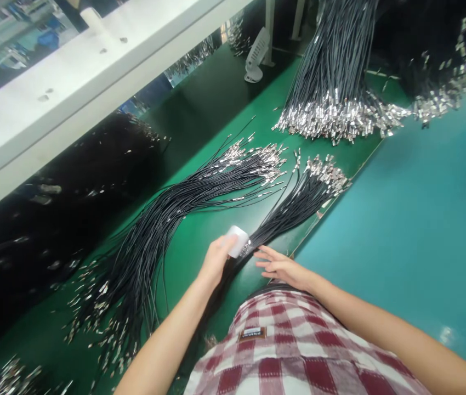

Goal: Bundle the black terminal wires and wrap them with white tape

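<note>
At the table's near edge, my left hand [215, 257] is closed on a small white piece [238, 242], blurred and pale, whose kind I cannot make out. It rests against a bundle of thin black cables [280, 217] with shiny metal ends fanned out at the far right. My right hand [280, 266] is just beside that bundle, fingers stretched and apart, with nothing in it. Whether its fingertips touch the cables is unclear. The bundle's near part runs down in shadow behind my left forearm.
A larger heap of black cables [171, 203] lies left on the green tabletop [200, 236]. More cables [335, 60] hang at the back right, metal ends spread on the table. A white shelf beam [93, 71] crosses the upper left. Behind stands a small grey-white fixture [256, 55].
</note>
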{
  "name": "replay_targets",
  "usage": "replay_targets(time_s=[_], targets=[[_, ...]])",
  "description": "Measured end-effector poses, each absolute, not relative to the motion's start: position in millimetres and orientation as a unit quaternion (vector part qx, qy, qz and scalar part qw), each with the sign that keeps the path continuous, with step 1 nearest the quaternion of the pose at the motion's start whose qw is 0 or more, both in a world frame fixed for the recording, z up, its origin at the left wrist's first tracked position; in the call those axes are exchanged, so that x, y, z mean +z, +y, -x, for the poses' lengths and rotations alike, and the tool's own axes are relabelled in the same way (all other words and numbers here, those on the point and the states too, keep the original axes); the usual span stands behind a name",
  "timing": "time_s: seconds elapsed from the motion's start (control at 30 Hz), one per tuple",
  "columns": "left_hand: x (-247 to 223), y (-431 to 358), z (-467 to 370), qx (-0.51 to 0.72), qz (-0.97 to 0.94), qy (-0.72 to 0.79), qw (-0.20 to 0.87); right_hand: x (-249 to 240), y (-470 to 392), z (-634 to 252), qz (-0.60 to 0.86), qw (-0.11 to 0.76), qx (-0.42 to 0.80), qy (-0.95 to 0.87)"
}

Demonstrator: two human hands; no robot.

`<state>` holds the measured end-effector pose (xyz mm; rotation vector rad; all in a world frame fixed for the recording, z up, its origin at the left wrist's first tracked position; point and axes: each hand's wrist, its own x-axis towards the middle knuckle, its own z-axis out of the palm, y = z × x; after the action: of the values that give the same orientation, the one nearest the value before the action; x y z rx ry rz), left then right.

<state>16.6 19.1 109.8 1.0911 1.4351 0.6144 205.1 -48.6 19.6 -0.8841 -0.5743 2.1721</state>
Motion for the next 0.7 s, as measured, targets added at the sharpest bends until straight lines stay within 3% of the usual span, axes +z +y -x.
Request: replay_targets(time_s=[0.1,0.2,0.37,0.5,0.7], targets=[[123,-14,-30,0.172,-0.698,0.569,0.401,38,-49,-203,0.308,0.340,0.875,-0.152],[116,-27,-33,0.109,-0.766,0.505,0.382,49,-44,-195,0.424,0.341,0.819,-0.181],[83,9,-20,0.158,-0.628,0.593,0.478,34,-43,-196,0.458,0.313,0.816,-0.167],[67,21,-22,-0.002,-0.442,0.577,0.687,10,-39,-204,0.474,0.253,0.798,-0.272],[68,10,-16,-0.047,-0.300,0.480,0.823,1,-25,-201,0.377,0.345,0.774,-0.374]])
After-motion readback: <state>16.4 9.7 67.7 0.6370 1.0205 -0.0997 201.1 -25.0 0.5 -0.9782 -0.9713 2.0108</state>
